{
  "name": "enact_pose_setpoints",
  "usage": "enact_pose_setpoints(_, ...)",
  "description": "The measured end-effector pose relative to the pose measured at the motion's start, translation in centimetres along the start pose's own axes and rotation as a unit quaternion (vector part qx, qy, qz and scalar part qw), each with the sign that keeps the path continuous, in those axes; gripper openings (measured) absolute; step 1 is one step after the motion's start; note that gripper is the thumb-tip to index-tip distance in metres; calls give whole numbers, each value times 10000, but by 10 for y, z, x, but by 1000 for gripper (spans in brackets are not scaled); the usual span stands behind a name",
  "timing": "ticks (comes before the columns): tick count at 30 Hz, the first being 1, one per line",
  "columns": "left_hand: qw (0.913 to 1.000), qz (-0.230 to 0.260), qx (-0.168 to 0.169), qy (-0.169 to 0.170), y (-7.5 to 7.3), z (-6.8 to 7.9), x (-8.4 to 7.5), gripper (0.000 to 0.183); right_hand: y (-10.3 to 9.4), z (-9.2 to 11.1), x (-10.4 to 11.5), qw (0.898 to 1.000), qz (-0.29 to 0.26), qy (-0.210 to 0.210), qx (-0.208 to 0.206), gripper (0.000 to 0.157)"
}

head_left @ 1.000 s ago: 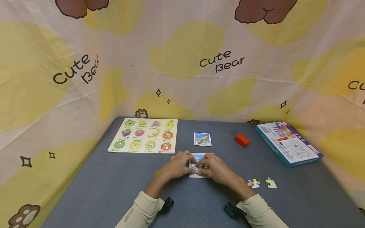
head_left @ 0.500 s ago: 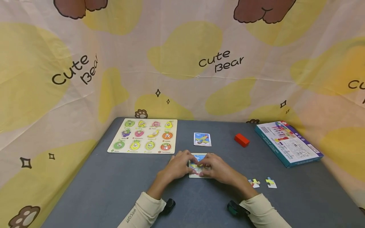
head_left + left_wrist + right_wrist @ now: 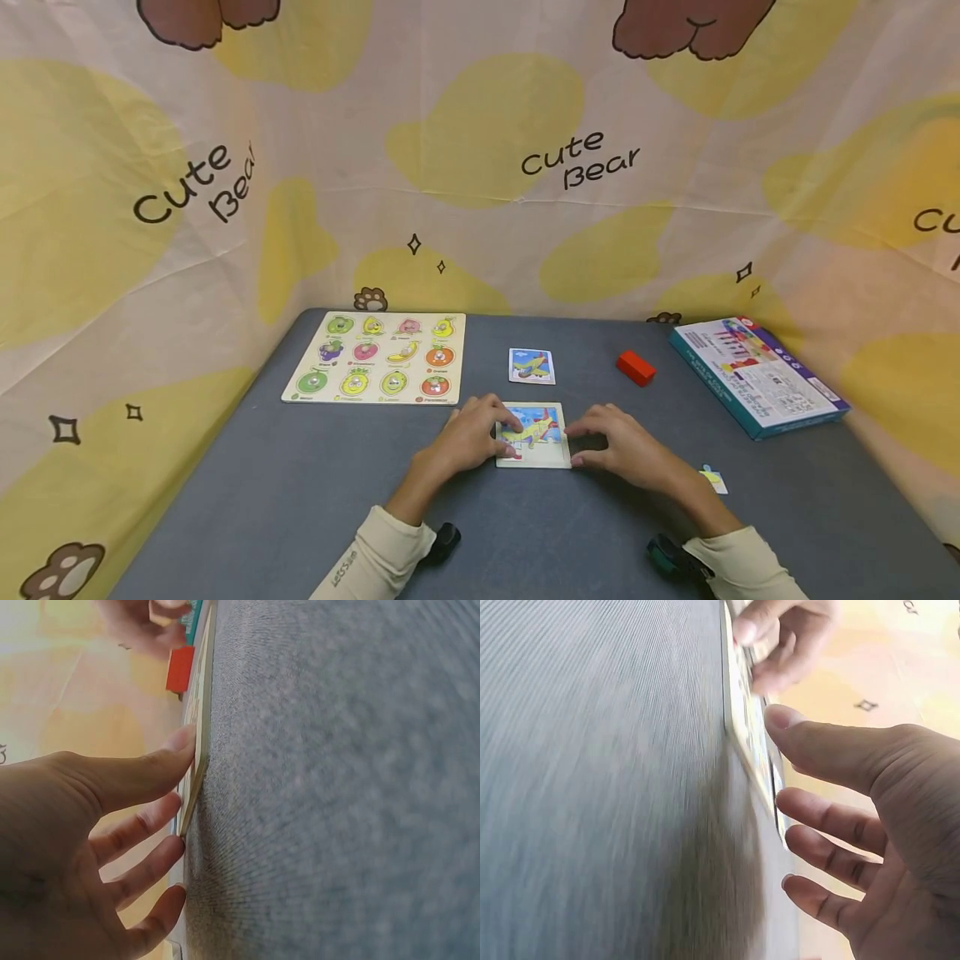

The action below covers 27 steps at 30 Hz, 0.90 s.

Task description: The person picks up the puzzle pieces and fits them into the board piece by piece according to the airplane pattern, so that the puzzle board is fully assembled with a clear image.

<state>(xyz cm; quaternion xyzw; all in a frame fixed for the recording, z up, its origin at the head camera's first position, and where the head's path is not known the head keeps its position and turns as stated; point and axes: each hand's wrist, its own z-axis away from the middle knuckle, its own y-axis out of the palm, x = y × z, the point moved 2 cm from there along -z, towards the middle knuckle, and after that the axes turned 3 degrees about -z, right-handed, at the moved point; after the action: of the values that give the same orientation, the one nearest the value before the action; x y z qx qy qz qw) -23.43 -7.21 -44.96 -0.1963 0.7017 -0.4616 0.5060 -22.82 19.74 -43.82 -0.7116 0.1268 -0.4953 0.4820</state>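
A small square jigsaw puzzle (image 3: 534, 427) of a yellow plane lies in a pale tray on the table. Its lower right part shows bare tray (image 3: 551, 456). My left hand (image 3: 474, 432) grips its left side, thumb near the front and forefinger reaching over the picture. In the left wrist view, my left thumb (image 3: 176, 754) lies along the tray's edge. My right hand (image 3: 617, 443) is just off the right edge, thumb and fingers spread with nothing between them. A loose puzzle piece (image 3: 716, 481) lies to the right, partly behind the right forearm.
Behind the puzzle lies a plane picture card (image 3: 532, 367). A fruit board (image 3: 456, 354) is at the back left. A red block (image 3: 636, 368) and a flat teal-sided box (image 3: 761, 375) are at the back right, near the patterned cloth backdrop (image 3: 480, 167).
My right hand has drawn away from the puzzle to the right, uncovering the plane picture. Its forearm now hides one loose piece and part of the other. My left hand keeps its place.
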Motion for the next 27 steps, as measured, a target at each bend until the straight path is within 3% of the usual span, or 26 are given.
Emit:
enact_pose_setpoints(18, 10000, 34, 72, 57, -1, 1, 1, 28, -31, 65, -47, 9975, 250, 547, -367, 41)
enact_pose_setpoints(27, 9999, 68, 88, 47, -2, 1, 1, 28, -41, 86, -57, 9961, 294, 817, -153, 38)
